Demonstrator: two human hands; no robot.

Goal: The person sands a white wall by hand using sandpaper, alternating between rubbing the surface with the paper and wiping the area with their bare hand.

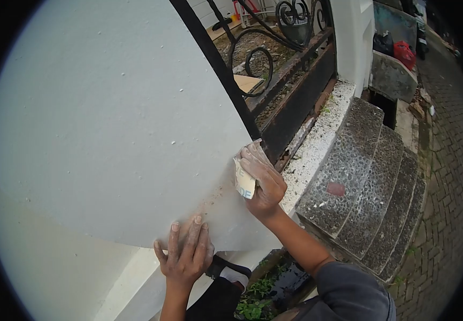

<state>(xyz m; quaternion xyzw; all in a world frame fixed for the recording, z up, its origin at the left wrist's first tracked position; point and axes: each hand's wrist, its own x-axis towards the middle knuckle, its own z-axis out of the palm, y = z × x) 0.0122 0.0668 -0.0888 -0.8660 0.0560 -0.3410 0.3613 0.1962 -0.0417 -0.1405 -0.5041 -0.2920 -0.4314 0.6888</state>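
Observation:
In the head view, my left hand [185,255] lies flat on the lower part of a white painted wall [114,123], its fingers spread and dusty. My right hand [263,179] is closed around a folded piece of sandpaper [245,183], its pale backing printed with blue letters. That hand is at the wall's right edge, beside the foot of a black metal gate [290,115]. Pale dust coats the right fingers. Between my hands, the wall has a rough brownish patch [208,204]. Small bumps dot the paint above. The sandpaper's gritty face is hidden.
Pebbled concrete steps [344,176] descend on the right towards a brick-paved lane [448,160]. A red bag [404,54] and a black bag [383,44] sit on a concrete block. Below me, green plants [258,299] grow by a dark gutter, near my shoe [231,265].

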